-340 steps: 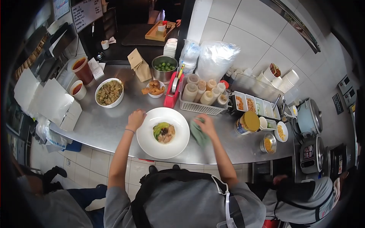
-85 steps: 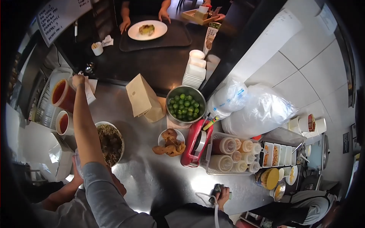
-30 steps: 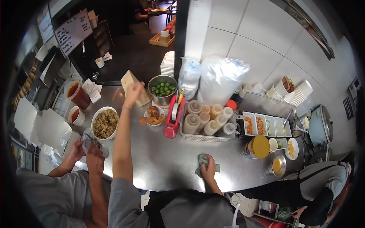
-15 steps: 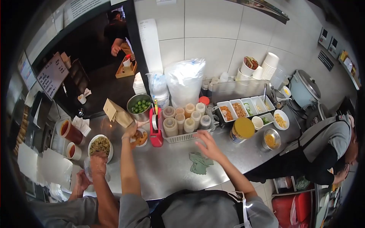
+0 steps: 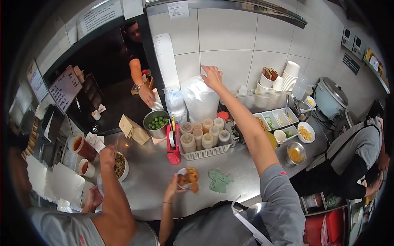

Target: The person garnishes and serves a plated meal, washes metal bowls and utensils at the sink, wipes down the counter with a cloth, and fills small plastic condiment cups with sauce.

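Note:
My left hand (image 5: pixel 174 189) is wrapped round a small white bowl (image 5: pixel 183 185) of browned food pieces (image 5: pixel 190 176), tilted low over the counter's near side. My right hand (image 5: pixel 212 77) is raised at the back wall, fingers apart and slightly bent, holding nothing I can see. Below it stands a white plastic bag (image 5: pixel 200 100); whether my fingers touch it I cannot tell. To the right of the bowl, a crumpled green cloth (image 5: pixel 220 181) lies on the steel counter (image 5: pixel 154 174). A basket (image 5: pixel 205 153) of squeeze bottles sits behind.
At left, a co-worker's hand (image 5: pixel 108 156) is over a bowl of chopped food (image 5: pixel 121 168). Another person's hand (image 5: pixel 147 96) reaches through the window to stacked white containers (image 5: pixel 157 102). A red tape dispenser (image 5: pixel 173 151), pot of limes (image 5: pixel 156 125) and paper bag (image 5: pixel 133 130) line the back.
My left hand has brought the bowl from beside the tape dispenser nearer to me and rightward. My right hand has risen from above the cloth to the plastic bag's top.

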Demonstrator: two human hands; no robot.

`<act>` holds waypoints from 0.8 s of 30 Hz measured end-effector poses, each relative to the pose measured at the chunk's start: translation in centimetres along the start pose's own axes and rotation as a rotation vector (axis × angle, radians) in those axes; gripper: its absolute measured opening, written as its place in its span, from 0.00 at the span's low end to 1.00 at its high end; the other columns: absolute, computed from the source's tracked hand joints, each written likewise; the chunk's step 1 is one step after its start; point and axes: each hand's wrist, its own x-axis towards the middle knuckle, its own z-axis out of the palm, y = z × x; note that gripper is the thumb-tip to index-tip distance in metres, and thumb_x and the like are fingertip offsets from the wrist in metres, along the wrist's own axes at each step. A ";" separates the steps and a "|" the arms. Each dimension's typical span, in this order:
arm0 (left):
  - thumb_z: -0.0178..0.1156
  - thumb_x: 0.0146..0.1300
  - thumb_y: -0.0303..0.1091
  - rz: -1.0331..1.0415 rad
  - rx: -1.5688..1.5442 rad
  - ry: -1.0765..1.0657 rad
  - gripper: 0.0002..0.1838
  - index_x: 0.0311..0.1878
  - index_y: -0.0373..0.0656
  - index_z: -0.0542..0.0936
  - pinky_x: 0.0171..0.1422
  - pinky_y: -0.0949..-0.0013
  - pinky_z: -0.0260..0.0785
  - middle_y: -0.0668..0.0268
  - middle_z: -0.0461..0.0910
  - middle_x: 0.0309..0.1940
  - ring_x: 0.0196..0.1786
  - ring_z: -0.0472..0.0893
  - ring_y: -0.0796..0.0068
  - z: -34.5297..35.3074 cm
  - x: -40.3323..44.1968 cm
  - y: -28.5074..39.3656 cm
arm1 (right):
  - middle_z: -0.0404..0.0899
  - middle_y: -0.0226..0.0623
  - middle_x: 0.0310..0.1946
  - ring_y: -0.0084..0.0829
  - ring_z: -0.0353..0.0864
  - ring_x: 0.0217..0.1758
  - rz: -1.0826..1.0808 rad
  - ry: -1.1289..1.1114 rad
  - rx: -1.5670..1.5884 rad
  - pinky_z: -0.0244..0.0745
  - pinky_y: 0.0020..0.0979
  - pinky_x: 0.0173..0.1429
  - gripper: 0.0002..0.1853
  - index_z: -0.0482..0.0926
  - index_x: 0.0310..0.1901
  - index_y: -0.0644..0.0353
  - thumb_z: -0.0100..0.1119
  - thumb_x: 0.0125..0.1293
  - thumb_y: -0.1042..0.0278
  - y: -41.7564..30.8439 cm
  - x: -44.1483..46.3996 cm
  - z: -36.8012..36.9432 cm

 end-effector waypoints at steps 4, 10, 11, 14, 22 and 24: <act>0.44 0.63 0.59 -0.067 -0.281 -0.137 0.35 0.64 0.42 0.57 0.52 0.55 0.72 0.54 0.62 0.59 0.57 0.70 0.57 4.8 -0.2 -2.2 | 0.80 0.34 0.35 0.35 0.74 0.49 0.152 -0.369 -0.180 0.54 0.52 0.59 0.11 0.81 0.39 0.48 0.59 0.53 0.68 0.2 3.2 0.8; 0.53 0.63 0.50 0.036 -0.013 0.032 0.33 0.64 0.39 0.57 0.52 0.59 0.69 0.54 0.63 0.53 0.54 0.69 0.59 5.6 0.4 -0.1 | 0.81 0.36 0.28 0.39 0.78 0.39 0.190 -0.104 -0.102 0.55 0.53 0.56 0.05 0.80 0.30 0.51 0.53 0.56 0.68 -1.6 8.3 -0.5; 0.55 0.61 0.45 0.360 0.240 0.133 0.29 0.61 0.39 0.61 0.53 0.61 0.68 0.54 0.65 0.52 0.53 0.70 0.59 4.8 1.1 0.6 | 0.81 0.36 0.28 0.39 0.79 0.39 0.172 -0.048 -0.064 0.55 0.53 0.55 0.06 0.79 0.31 0.52 0.52 0.57 0.66 -2.1 9.6 -1.4; 0.57 0.59 0.36 0.809 0.514 0.284 0.22 0.56 0.40 0.69 0.54 0.64 0.66 0.55 0.68 0.50 0.53 0.70 0.60 4.3 0.2 7.1 | 0.80 0.43 0.32 0.45 0.79 0.39 0.144 0.119 0.122 0.55 0.56 0.56 0.09 0.76 0.34 0.56 0.45 0.62 0.64 -4.5 13.7 -5.1; 0.61 0.51 0.25 1.411 0.674 0.549 0.25 0.55 0.44 0.71 0.65 0.57 0.52 0.50 0.56 0.62 0.64 0.58 0.51 9.0 -1.5 23.3 | 0.78 0.45 0.34 0.37 0.77 0.36 -0.133 -0.108 0.594 0.69 0.42 0.43 0.16 0.71 0.46 0.60 0.54 0.59 0.62 -13.6 18.4 -18.0; 0.63 0.50 0.25 1.449 0.670 0.563 0.30 0.59 0.47 0.68 0.66 0.54 0.49 0.49 0.51 0.65 0.67 0.53 0.49 10.1 -0.7 25.3 | 0.78 0.44 0.29 0.30 0.78 0.22 -0.224 -0.135 0.597 0.78 0.35 0.31 0.15 0.69 0.45 0.67 0.57 0.58 0.71 -14.0 18.0 -19.7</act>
